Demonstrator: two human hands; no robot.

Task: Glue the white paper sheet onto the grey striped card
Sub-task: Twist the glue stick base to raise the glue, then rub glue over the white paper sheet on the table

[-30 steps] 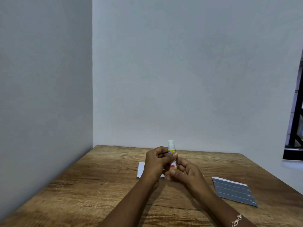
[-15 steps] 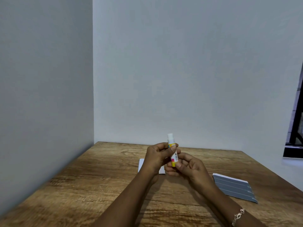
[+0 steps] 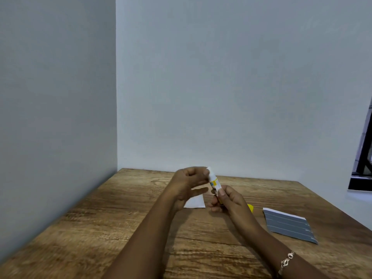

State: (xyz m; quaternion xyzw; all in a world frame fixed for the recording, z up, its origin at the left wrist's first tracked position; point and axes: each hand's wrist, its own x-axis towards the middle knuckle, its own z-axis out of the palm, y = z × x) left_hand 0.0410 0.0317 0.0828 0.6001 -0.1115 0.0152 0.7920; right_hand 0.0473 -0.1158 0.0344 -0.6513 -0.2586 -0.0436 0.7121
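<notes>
Right hand [image 3: 229, 200]: curled round the lower body of the glue stick [image 3: 214, 183], thumb and fingers pinching it, held above the wood.
Left hand [image 3: 187, 184]: hung just at 9 o'clock of the stick's top, smeared by motion blur; fingertips lay at or against the white tip, with one finger stretched toward 3 o'clock lower down. Could not tell whether it gripped the stick or merely brushed it.
Hands together: close, both at the stick, left high and right low.
Glue stick: stood near upright, top leaning slightly toward 11 o'clock; white tip uppermost, yellow-and-white label below, dark print beside the right thumb.
White paper sheet [image 3: 196, 202]: lay flat on the table at 9 o'clock of the right hand, its left part hidden behind the left wrist.
Yellow piece [image 3: 250, 208]: peeked out at 3 o'clock of the right hand, mostly covered; too little shown to say what it was.
Grey striped card [image 3: 289, 226]: lay flat at 4 o'clock of the right hand — well apart from the paper and from both hands; thin pale lines across it, a white strip along its far edge.
Bracelet [image 3: 286, 261]: silver chain on the right wrist.
Table [image 3: 100, 228]: wood-grain top, set in a corner of pale walls at 9 and 12 o'clock.
Window frame [image 3: 364, 158]: dark, at the 3 o'clock edge of the view.
</notes>
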